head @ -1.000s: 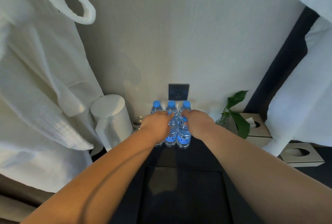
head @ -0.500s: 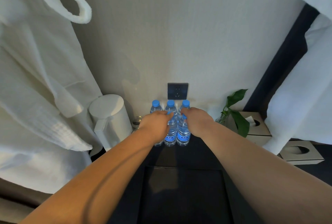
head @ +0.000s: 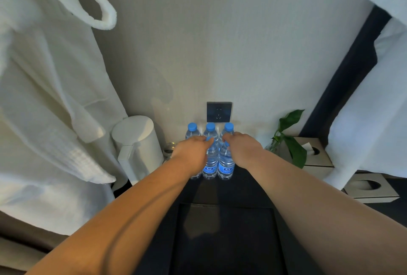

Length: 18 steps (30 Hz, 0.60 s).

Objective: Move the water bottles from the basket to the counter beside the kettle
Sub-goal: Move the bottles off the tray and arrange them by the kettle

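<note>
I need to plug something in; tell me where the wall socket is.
In the head view the dark wall socket is on the wall at centre, just above the blue caps of the back row of water bottles, right of the white kettle.

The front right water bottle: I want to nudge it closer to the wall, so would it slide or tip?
The front right water bottle looks full, so probably heavy enough to slide. It is tall and narrow, so a push near the cap may tip it. The right hand rests at its top; pushing lower seems safer.

Left hand [head: 191,153] hides front-left clear blue-capped water bottle [head: 195,174]; white towelling bathrobe [head: 44,98] cut off, nine o'clock edge.
</note>
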{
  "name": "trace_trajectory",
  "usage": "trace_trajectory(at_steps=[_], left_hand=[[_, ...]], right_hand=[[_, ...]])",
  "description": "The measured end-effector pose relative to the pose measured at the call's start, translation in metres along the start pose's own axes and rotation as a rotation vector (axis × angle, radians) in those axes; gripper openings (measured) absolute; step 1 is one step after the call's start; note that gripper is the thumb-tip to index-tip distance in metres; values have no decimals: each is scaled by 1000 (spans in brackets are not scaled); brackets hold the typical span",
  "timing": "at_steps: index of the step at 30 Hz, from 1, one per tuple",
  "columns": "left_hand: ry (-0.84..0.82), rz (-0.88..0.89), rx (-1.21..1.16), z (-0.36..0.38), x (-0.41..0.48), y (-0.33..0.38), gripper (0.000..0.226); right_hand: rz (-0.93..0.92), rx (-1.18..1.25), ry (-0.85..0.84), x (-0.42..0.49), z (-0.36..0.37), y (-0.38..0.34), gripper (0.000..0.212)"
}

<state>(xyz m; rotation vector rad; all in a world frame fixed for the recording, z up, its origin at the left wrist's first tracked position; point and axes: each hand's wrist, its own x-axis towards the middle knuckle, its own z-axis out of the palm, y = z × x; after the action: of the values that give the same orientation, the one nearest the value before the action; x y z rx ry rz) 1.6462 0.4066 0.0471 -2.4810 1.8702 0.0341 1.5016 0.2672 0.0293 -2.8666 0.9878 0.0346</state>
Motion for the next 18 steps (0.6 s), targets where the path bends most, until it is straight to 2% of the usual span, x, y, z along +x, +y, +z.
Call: trace_trajectory(at_steps=[11,14,18], left_hand=[[3,2,12,0,-2,1,57],[-1,-13,0,-4,2,3,48],[6,-54,-30,-12,15,7,33]], right_hand=[[19,8,15,-2,0,-1,47],[22,6,14,-2,0,0,50],[25,10,25,-2,0,0,45]])
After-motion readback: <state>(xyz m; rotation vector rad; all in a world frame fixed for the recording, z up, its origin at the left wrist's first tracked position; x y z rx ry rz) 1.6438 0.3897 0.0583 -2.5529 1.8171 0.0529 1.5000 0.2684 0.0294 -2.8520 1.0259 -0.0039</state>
